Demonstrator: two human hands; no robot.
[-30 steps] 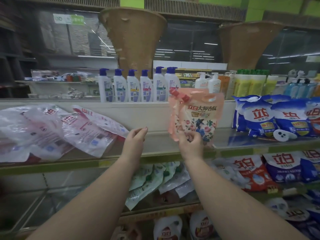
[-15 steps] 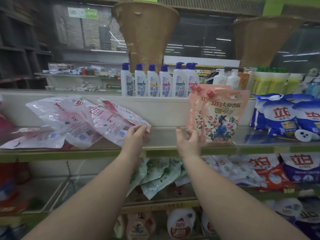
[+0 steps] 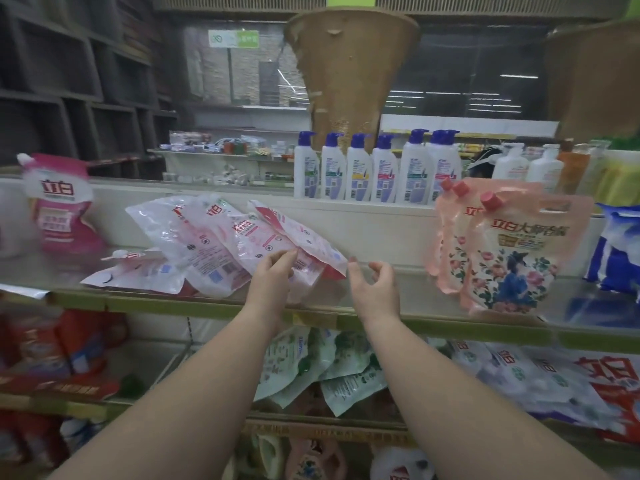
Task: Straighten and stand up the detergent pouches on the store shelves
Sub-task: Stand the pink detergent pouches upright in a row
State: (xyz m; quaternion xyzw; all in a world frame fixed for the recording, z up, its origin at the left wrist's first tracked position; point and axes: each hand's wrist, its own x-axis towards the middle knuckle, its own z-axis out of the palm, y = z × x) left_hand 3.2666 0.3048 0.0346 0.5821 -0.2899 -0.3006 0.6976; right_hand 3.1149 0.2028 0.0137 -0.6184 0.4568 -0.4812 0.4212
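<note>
Both hands have left the floral pouches [image 3: 509, 258], which now stand upright at three o'clock on the top shelf [image 3: 207, 303], and have swung across to the white-and-pink pouches [image 3: 221, 244] slumped at ten o'clock. That suggests one group is done and the fallen heap is next. The left hand [image 3: 273, 275] touches the nearest pouch's lower edge, fingers fairly straight and close together, gripping nothing yet. The right hand [image 3: 375, 282] hovers just beside the pouch's corner, fingers loosely curled and apart, empty. The pouches look sealed and full, contents unseen. At five o'clock, green pouches [image 3: 311, 368] lie toppled on the shelf below.
</note>
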